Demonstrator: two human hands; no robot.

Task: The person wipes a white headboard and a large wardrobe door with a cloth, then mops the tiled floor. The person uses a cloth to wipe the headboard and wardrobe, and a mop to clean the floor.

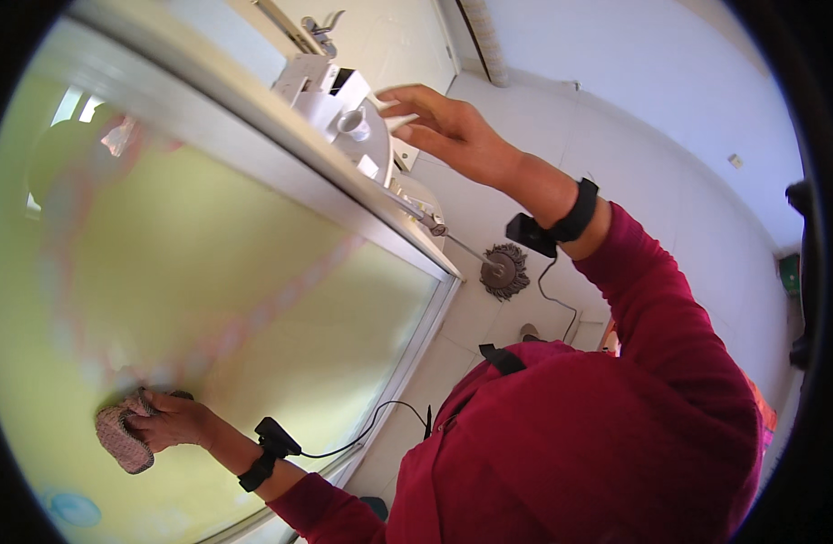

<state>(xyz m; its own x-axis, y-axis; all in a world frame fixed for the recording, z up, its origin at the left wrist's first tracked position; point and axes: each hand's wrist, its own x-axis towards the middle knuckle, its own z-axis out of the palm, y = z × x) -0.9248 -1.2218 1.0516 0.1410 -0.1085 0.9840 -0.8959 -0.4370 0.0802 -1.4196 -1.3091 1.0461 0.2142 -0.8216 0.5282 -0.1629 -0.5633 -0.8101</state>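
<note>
My left hand [168, 423] grips a bunched pink cloth [123, 435] with a dark stitched edge, against a yellow-green glass panel [280, 272] in a metal frame. Beyond the frame, my right hand [433, 126] is raised with its fingers loosely curled, close to white curved parts beside a round table [382, 146]. Whether the fingers touch those parts cannot be told. A white mug [353, 124] and white boxes [314, 85] stand near that hand. Black straps with small devices and cables are on both wrists.
A mop with a grey-brown string head [503, 270] rests on the pale tiled floor [457, 326], its pole leaning towards the frame. A door handle [323, 30] shows at the top. A power socket [735, 161] is on the white wall. A green object [790, 274] stands at the far right.
</note>
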